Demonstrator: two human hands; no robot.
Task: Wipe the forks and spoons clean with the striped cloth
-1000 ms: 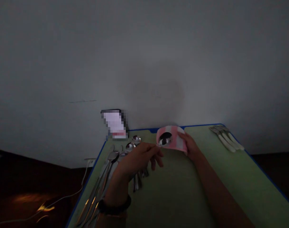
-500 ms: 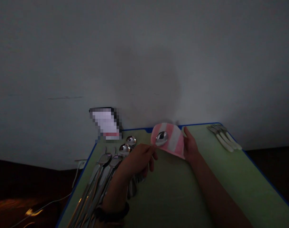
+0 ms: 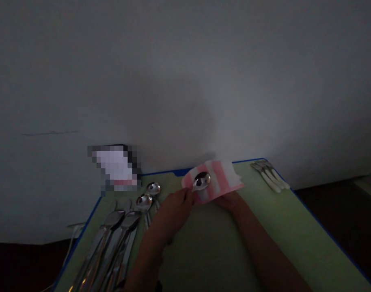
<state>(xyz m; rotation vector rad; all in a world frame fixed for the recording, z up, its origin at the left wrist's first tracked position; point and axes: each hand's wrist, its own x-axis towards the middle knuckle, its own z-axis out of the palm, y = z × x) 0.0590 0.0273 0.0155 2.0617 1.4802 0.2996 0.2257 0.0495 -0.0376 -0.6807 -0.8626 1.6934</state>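
Note:
My left hand (image 3: 172,209) is closed round the handle of a metal spoon (image 3: 201,181), whose shiny bowl rests against a pink and white striped cloth (image 3: 217,182). My right hand (image 3: 229,200) holds that cloth from underneath, its fingers mostly hidden behind the fabric. Both hands hover over the far middle of a green table (image 3: 222,247) with a blue edge.
Several knives and spoons (image 3: 118,239) lie in a row at the table's left, with two spoon bowls (image 3: 149,194) nearer the wall. White-handled cutlery (image 3: 269,175) lies at the far right corner. A pixelated object (image 3: 114,168) leans on the grey wall.
The view has shifted, so everything sits further left in frame. The cloth has tipped from upright to flatter, with my right hand now under it. The spoon stays against it.

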